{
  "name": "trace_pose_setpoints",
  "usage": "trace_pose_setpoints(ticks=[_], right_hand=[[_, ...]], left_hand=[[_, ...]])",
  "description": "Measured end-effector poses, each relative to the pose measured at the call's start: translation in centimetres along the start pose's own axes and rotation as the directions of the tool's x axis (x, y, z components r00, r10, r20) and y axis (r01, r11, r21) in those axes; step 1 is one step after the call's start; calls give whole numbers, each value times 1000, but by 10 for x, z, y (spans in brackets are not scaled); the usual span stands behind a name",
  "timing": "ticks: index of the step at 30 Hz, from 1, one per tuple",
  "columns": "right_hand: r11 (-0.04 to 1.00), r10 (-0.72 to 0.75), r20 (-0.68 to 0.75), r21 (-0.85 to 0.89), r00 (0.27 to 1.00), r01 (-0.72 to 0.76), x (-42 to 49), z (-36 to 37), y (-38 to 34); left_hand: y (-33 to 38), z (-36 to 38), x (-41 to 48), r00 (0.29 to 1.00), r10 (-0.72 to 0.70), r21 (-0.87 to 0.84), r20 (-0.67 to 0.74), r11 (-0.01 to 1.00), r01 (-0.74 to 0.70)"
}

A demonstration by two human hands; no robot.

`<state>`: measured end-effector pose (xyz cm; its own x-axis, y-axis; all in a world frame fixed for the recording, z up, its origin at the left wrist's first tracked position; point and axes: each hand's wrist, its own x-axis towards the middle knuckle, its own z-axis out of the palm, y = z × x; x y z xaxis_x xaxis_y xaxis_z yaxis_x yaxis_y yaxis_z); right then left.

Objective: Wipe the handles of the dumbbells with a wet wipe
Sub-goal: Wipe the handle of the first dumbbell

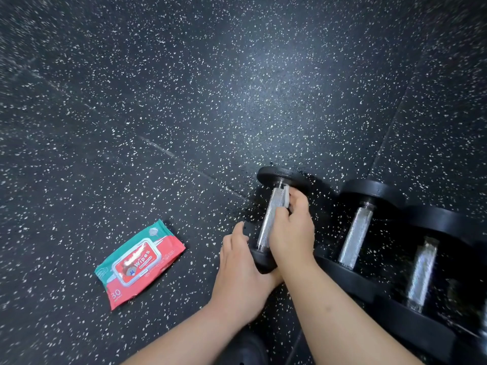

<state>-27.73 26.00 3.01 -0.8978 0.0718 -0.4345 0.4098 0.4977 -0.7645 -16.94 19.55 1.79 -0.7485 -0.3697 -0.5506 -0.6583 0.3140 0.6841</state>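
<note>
Three black dumbbells with knurled silver handles lie side by side on the speckled floor at the lower right. My right hand [291, 227] pinches a folded white wet wipe [286, 197] against the upper end of the leftmost dumbbell's handle [270, 217]. My left hand [241, 270] rests on that dumbbell's near black head [261, 259], fingers laid along its left side. The middle handle [355, 233] and the right handle [421, 275] are untouched.
A red and green pack of wipes [139, 262] with its lid closed lies on the black speckled rubber floor [210, 88] to the left of my hands. A dark shoe [250, 349] shows at the bottom edge.
</note>
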Motion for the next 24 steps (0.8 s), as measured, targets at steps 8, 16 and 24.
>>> trace_pose_setpoints(ticks=[8,16,24], right_hand=[[654,289,278,641,916,-401,27,-7,17],[409,384,399,735,833,-541,44,-5,19],[460,424,342,716,838,-525,40,0,11]], left_hand=[[0,-3,-1,999,2,4,-36,1000,-2],[1,-2,-2,999,14,21,-44,1000,-13],[0,-2,-2,999,13,23,-53,1000,-12]])
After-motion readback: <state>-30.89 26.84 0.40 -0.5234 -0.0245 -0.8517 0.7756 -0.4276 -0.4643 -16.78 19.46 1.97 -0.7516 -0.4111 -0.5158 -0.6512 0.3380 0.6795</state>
